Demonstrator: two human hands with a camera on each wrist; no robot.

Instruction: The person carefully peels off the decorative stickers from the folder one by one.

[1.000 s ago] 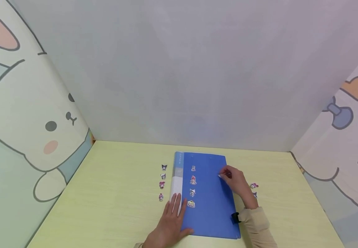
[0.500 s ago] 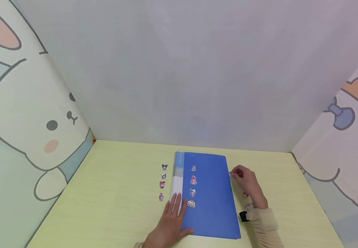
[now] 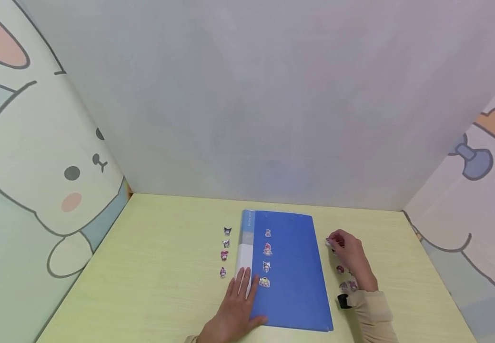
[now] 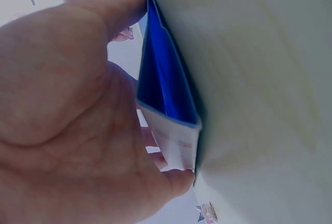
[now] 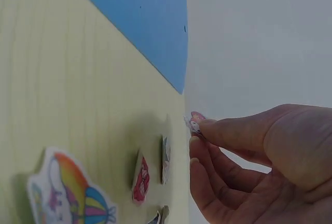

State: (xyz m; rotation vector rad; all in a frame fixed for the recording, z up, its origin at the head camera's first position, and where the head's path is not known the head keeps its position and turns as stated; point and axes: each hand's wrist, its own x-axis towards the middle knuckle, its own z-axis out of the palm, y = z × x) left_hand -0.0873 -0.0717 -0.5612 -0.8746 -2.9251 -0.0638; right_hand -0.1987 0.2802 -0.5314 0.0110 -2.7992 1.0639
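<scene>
- Right hand (image 3: 350, 250) pinches a small pink-and-white cartoon sticker (image 5: 196, 124), lower right.
- Left hand (image 3: 235, 309), fingers straight, rests on the blue plastic folder (image 3: 296, 286), lower centre.
- Four stickers (image 3: 267, 249) sit there; loose stickers (image 3: 224, 256) remain either side.

1. Shows as a pale yellow, faintly grained surface (image 3: 166, 267).
2. Bears a blue folder (image 3: 292, 267) near the middle, lying flat, spine to the left.
3. Carries four small cutouts (image 3: 224, 256) in a column just left of it.
4. Holds more cutouts (image 3: 340, 269) on the right, including a rainbow-coloured one (image 5: 72, 190), some partly hidden.
</scene>
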